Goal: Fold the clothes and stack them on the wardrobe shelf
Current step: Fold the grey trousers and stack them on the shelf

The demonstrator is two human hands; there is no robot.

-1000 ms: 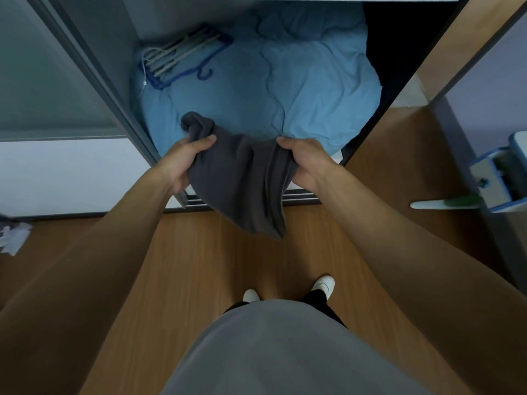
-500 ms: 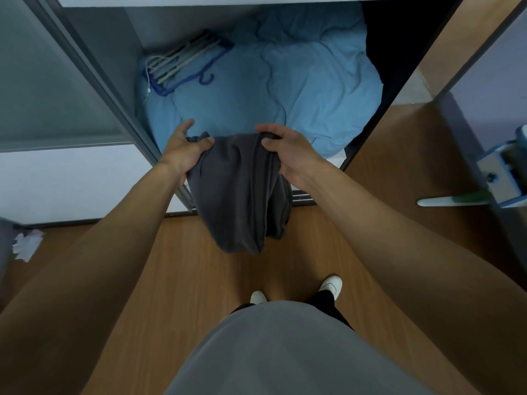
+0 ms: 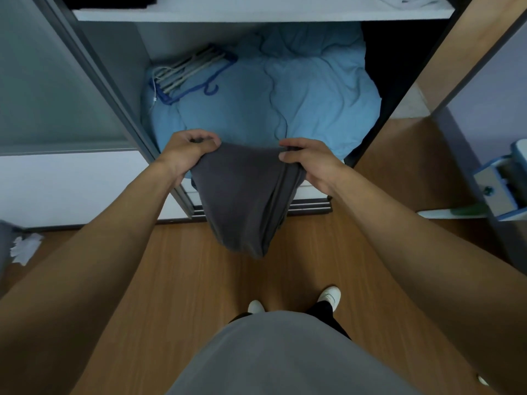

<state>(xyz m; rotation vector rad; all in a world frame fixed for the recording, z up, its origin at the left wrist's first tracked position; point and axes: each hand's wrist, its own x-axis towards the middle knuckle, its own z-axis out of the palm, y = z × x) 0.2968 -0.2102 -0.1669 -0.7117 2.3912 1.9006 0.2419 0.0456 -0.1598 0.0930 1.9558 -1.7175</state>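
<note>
A dark grey garment (image 3: 242, 201) hangs in front of the open wardrobe, its top edge stretched between my hands. My left hand (image 3: 188, 151) grips the left corner with curled fingers. My right hand (image 3: 306, 161) pinches the right corner. The cloth droops down over the wooden floor, folded along its right side. The white wardrobe shelf (image 3: 256, 14) runs along the top of the view, with dark clothes (image 3: 114, 0) at its left end and a pale item (image 3: 410, 1) at its right end.
A blue duvet (image 3: 285, 92) fills the wardrobe bottom, with a bundle of hangers (image 3: 191, 72) on it. The sliding door frame (image 3: 114, 109) stands at the left. A blue and white object (image 3: 502, 181) sticks in from the right. White scraps (image 3: 25, 248) lie on the floor.
My hands have spread apart and pulled the garment's top edge flat. The view has tilted up, and the shelf shows at the top.
</note>
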